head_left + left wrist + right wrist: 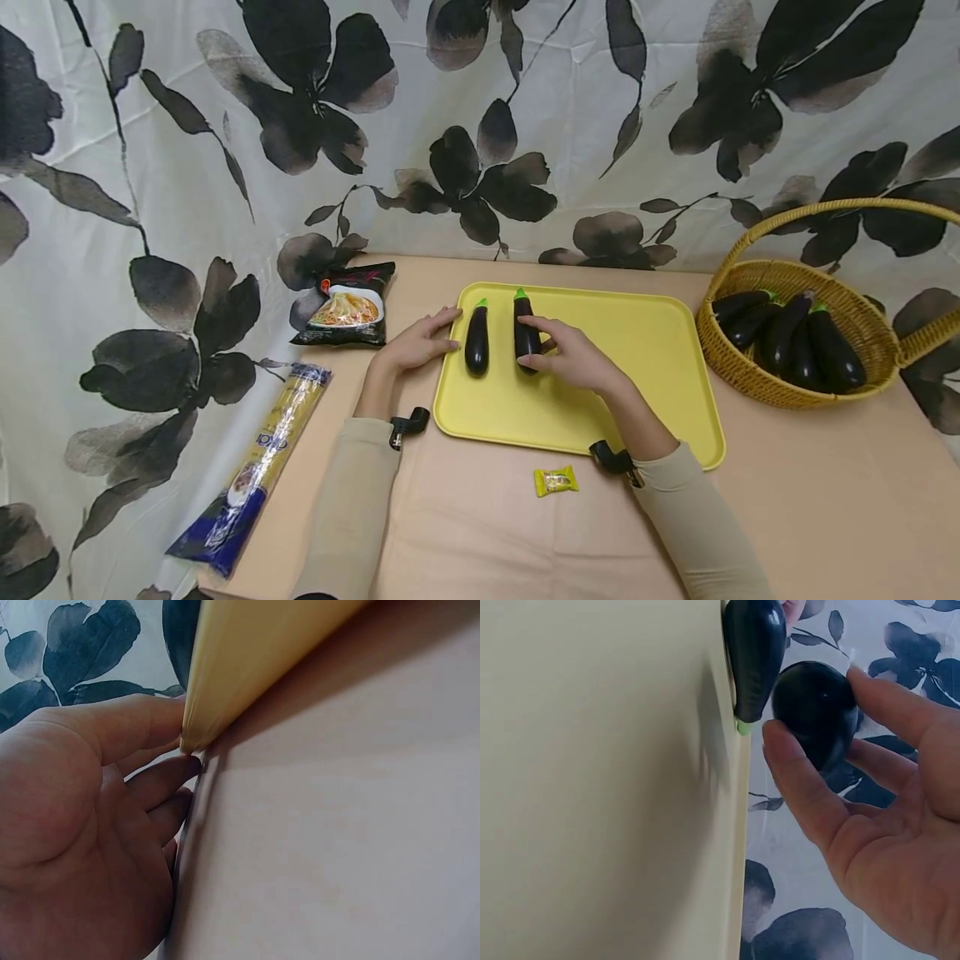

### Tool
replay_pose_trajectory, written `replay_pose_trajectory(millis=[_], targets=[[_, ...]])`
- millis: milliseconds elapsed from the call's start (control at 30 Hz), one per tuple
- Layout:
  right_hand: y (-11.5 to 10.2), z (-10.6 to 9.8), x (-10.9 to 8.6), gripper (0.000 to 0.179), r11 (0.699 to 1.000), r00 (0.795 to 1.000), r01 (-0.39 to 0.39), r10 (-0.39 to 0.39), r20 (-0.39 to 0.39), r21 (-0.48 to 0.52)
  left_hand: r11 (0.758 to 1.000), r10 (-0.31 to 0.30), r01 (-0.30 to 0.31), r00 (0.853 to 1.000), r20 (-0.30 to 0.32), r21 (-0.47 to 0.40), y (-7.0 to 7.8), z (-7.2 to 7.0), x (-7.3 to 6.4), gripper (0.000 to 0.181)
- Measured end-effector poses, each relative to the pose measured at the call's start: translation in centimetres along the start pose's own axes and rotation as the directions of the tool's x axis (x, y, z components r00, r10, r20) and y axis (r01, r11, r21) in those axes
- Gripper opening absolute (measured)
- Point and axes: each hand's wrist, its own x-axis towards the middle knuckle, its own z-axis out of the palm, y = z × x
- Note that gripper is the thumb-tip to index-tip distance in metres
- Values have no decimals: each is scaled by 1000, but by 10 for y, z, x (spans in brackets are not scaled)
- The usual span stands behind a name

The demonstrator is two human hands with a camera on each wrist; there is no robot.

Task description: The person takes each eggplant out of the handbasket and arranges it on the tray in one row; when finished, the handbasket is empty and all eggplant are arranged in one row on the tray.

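Observation:
My right hand point(566, 354) holds a dark eggplant point(527, 333) over the yellow tray point(622, 350), thumb on one side and fingers on the other. The right wrist view shows this eggplant point(815, 712) nearly end-on between thumb and fingers, with a shadow cast on the tray. A second eggplant point(477, 340) lies to its left on the tray, green stem toward the back. At the tray's left rim, my left hand point(416, 343) rests with fingers extended. In the left wrist view, its thumb touches the tray edge point(196, 697).
A wicker basket point(795, 400) with several eggplants stands right of the tray. A black noodle packet point(347, 310) lies at the back left, a long yellow-blue pasta packet point(255, 467) along the left edge. Before the tray lies a small yellow wrapped packet point(556, 481). Floral cloth point(600, 125) hangs behind.

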Motion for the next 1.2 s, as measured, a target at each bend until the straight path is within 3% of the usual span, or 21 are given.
replay_pose_trajectory(millis=[333,800,1200], targets=[[11,6,5,78,997,998,-29,25,56,66,1000,-3,3,1000,0,-13,2,0,-1,68],[16,15,10,78,998,994,-31,25,103,50,1000,-9,9,1000,-5,-3,-2,0,0,67],[12,17,8,76,998,996,-4,-1,91,55,1000,-1,1,1000,3,4,-3,0,-1,68]])
